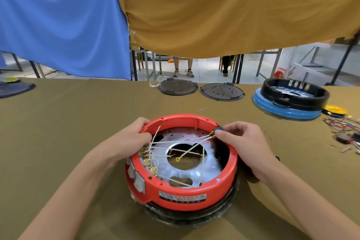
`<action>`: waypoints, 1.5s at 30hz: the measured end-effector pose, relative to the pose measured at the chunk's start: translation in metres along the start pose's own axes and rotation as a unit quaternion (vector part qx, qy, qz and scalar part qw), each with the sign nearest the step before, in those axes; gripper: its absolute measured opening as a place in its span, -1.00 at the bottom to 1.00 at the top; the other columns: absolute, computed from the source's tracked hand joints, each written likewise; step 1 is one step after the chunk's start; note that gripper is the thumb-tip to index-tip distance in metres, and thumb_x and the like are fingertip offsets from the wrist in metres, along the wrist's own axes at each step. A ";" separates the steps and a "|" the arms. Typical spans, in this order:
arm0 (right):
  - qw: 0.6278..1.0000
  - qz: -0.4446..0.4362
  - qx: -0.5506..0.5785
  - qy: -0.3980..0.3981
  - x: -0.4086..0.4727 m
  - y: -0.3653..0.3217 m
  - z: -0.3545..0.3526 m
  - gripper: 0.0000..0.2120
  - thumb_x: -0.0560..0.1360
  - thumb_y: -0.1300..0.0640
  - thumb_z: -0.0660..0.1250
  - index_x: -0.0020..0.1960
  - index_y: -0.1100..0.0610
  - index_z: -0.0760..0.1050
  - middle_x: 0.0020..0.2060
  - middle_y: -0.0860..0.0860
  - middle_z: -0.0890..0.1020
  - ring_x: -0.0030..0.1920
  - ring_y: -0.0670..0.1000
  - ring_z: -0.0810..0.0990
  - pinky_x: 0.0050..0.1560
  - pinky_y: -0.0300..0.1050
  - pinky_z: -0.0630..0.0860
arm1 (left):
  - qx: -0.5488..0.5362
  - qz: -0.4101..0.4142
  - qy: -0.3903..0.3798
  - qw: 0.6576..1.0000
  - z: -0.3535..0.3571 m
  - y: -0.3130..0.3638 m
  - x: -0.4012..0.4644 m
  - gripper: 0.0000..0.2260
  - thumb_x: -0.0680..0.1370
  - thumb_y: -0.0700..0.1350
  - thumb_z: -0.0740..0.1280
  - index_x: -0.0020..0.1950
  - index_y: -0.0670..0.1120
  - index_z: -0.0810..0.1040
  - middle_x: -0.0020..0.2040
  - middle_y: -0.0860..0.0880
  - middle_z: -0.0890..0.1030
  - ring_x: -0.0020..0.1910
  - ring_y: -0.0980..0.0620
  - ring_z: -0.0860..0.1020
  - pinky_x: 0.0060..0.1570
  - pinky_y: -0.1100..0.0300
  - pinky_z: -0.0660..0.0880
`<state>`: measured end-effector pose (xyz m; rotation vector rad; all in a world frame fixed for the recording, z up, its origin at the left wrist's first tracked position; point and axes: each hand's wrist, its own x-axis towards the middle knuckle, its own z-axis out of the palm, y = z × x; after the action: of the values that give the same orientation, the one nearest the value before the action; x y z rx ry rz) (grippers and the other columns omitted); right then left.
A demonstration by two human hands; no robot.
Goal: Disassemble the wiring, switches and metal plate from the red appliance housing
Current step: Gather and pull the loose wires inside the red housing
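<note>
The round red appliance housing (181, 197) lies upside down on the table in front of me. Inside it sits a shiny metal plate (206, 165) with a round hole in the middle. Several white wires (187, 152) with brass terminals cross over the plate. White switches (139, 179) are set in the housing's left wall. My left hand (130, 138) grips the far left rim, fingers curled over it. My right hand (243, 140) pinches a small black part (219, 128) at the far right rim, where wires end.
Two dark round plates (177, 87) (222, 91) lie at the table's far edge. A blue and black housing (292, 99) stands at the far right, with a yellow disc (334, 110) and a heap of loose wires and parts (344, 132) beside it. Blue and ochre cloths hang behind.
</note>
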<state>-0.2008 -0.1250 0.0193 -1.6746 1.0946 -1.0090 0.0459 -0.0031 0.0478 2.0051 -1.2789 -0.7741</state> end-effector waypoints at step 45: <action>0.979 -0.025 -0.033 -0.200 0.043 -0.014 0.027 -0.73 0.60 0.16 0.26 0.01 0.38 0.60 -0.01 0.39 0.62 -0.17 0.11 0.53 0.16 0.23 0.47 | 0.040 0.242 -0.087 0.966 0.045 0.065 0.039 -0.87 0.59 -0.11 0.35 -0.12 -0.03 0.67 -0.27 0.05 0.70 -0.29 0.13 0.61 -0.16 0.25 0.48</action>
<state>-0.1603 -0.1559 0.0318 -1.8652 0.8286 -0.6292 -0.0102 -0.0697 0.0636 1.6027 -1.8333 -0.6741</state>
